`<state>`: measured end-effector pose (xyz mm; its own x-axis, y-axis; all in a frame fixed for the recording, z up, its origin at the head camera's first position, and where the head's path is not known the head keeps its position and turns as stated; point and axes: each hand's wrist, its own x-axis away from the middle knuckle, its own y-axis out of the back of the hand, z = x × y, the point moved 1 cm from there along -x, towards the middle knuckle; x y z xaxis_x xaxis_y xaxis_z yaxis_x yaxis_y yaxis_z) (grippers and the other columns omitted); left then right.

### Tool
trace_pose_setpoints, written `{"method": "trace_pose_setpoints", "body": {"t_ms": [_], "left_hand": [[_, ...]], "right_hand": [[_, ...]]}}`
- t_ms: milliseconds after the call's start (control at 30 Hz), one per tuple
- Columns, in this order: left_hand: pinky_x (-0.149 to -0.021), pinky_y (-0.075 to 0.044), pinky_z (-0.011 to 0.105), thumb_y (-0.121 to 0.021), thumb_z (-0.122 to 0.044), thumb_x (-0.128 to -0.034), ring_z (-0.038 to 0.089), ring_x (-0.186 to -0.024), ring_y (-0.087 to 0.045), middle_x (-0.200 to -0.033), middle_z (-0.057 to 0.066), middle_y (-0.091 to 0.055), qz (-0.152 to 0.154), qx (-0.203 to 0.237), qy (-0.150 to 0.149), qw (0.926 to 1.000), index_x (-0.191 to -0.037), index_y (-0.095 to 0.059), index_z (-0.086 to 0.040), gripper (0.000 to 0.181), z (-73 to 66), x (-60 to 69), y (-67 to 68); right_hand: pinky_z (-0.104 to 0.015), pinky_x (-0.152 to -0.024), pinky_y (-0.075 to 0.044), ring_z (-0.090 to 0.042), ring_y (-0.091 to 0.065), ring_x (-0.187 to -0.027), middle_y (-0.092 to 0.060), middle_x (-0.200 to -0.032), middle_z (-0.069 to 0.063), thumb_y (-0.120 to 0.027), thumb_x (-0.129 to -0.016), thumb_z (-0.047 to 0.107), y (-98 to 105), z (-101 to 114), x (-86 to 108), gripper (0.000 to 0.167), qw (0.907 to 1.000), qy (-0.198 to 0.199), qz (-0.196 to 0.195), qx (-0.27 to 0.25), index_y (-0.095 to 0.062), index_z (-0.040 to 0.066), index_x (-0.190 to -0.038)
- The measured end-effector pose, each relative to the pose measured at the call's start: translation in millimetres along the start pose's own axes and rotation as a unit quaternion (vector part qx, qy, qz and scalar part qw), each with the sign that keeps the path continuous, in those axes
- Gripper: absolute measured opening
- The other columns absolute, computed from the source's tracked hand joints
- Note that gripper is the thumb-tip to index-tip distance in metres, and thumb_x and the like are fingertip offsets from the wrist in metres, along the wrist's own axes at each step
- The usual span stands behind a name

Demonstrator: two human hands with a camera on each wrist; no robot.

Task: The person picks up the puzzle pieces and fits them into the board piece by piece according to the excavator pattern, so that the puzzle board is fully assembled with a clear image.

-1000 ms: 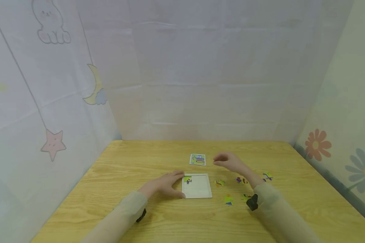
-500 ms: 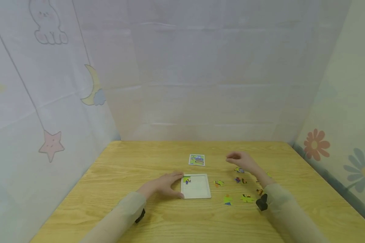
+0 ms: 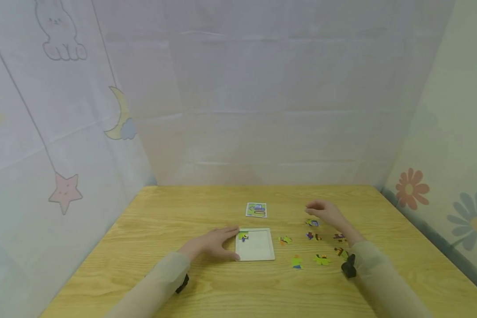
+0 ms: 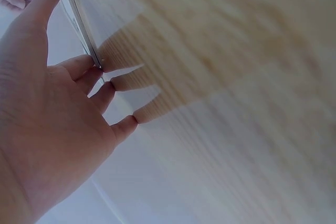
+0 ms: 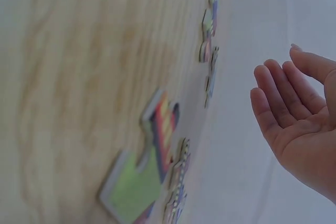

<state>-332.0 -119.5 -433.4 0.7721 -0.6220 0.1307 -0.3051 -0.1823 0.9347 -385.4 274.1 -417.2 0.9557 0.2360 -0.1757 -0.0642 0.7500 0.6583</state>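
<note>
In the head view, we saw the left hand (image 3: 216, 243) spread wide at the left edge of the white tray (image 3: 258, 250), touching it. The right hand (image 3: 329, 214) hung above the tabletop (image 3: 206, 203), its fingers loosely bent and nothing visible in them. The nearest green-and-blue piece (image 3: 312, 223) lay just below the right hand's fingers, its long axis running roughly left to right, well apart from the left hand.

In the left wrist view, we found the tray's edge between thumb and fingers, with fingertips on the tabletop.

In the right wrist view, we saw the thumb apart from the cupped fingers; a green piece with a red-and-yellow band (image 5: 137, 184) lay nearer the wrist than the fingertips.
</note>
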Motion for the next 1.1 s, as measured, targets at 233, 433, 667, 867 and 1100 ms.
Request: {"method": "trace_pose_setpoints", "body": {"t_ms": [233,433,667,867,1100], "left_hand": [[-0.115,-0.019,0.051,-0.061,-0.057,-0.0827,0.029,-0.142,-0.023,-0.156,0.004,-0.022,-0.003,-0.002,0.001,1.0000,-0.149,-0.026,-0.012,0.087,0.6,-1.8,0.4],[-0.116,-0.017,0.051,-0.061,-0.058,-0.0826,0.028,-0.142,-0.022,-0.156,0.003,-0.022,-0.003,-0.003,0.002,1.0000,-0.149,-0.026,-0.013,0.088,3.1,-4.0,0.4],[-0.116,-0.018,0.050,-0.060,-0.060,-0.0820,0.027,-0.142,-0.023,-0.156,0.003,-0.022,0.000,-0.008,0.004,1.0000,-0.149,-0.026,-0.015,0.088,4.9,-5.3,-0.4],[-0.115,-0.020,0.050,-0.060,-0.059,-0.0824,0.028,-0.142,-0.024,-0.156,0.004,-0.024,-0.002,-0.006,0.004,1.0000,-0.149,-0.027,-0.014,0.087,3.8,-3.6,0.1],[-0.116,-0.016,0.051,-0.060,-0.058,-0.0826,0.029,-0.142,-0.023,-0.156,0.004,-0.022,0.001,-0.001,0.003,1.0000,-0.149,-0.026,-0.014,0.087,2.5,-2.1,-0.2]], "right_hand": [[-0.047,-0.089,-0.050,-0.036,-0.056,-0.110,-0.061,-0.119,-0.020,-0.059,-0.093,0.029,2,-11,-0.3,0.040,0.9998,-0.011,-0.001,0.015,-0.059,-0.001,-0.121],[-0.046,-0.086,-0.051,-0.036,-0.058,-0.107,-0.062,-0.116,-0.021,-0.061,-0.092,0.022,4,-13,-0.1,0.038,0.9995,-0.023,0.012,0.016,-0.059,-0.004,-0.120],[-0.049,-0.090,-0.048,-0.036,-0.057,-0.107,-0.061,-0.117,-0.021,-0.064,-0.089,0.023,4,-13,1.1,0.040,0.9974,-0.061,0.022,0.032,-0.059,-0.004,-0.119],[-0.053,-0.092,-0.045,-0.040,-0.054,-0.109,-0.060,-0.118,-0.023,-0.065,-0.089,0.023,2,-14,2.6,0.043,0.9951,-0.074,0.046,0.047,-0.057,-0.005,-0.121],[-0.050,-0.090,-0.047,-0.039,-0.054,-0.109,-0.059,-0.119,-0.024,-0.067,-0.085,0.013,-3,-13,5.6,0.043,0.9909,-0.089,0.077,0.065,-0.056,-0.006,-0.122]]}}
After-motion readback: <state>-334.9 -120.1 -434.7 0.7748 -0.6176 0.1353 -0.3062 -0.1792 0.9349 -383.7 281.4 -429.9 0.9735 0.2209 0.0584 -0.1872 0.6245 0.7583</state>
